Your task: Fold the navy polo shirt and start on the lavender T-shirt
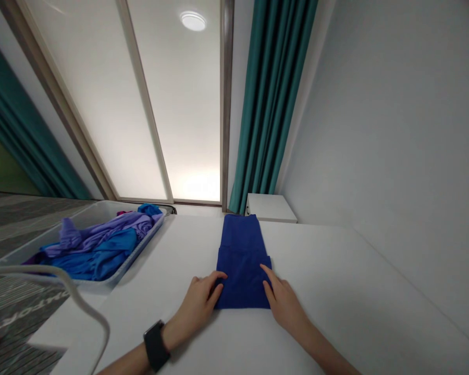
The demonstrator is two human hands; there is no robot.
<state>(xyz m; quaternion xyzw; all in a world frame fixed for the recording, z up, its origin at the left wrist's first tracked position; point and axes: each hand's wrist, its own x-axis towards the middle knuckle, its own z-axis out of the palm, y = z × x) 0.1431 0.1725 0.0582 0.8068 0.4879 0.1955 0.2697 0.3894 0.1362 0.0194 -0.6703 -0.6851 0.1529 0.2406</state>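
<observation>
A dark blue garment [244,276] lies folded into a narrow strip on the white table [328,291]. Its near part is doubled over and wider than the far part, which reaches to the table's back edge. At the left edge of the fold, my left hand [201,297] rests with index finger and thumb apart on the fabric. My right hand [285,302] touches the right edge, index finger stretched out and thumb apart from it. The remaining fingers of both hands are mostly hidden. A black watch [156,346] is on my left wrist.
To the left, a translucent plastic bin [119,271] holds crumpled purple cloth [101,232] and blue cloth [105,255]. A pale cable [84,304] curves across the lower left. Behind the table stands a white cabinet [271,207] beside a teal curtain [268,104]. A wall [394,130] borders the right side.
</observation>
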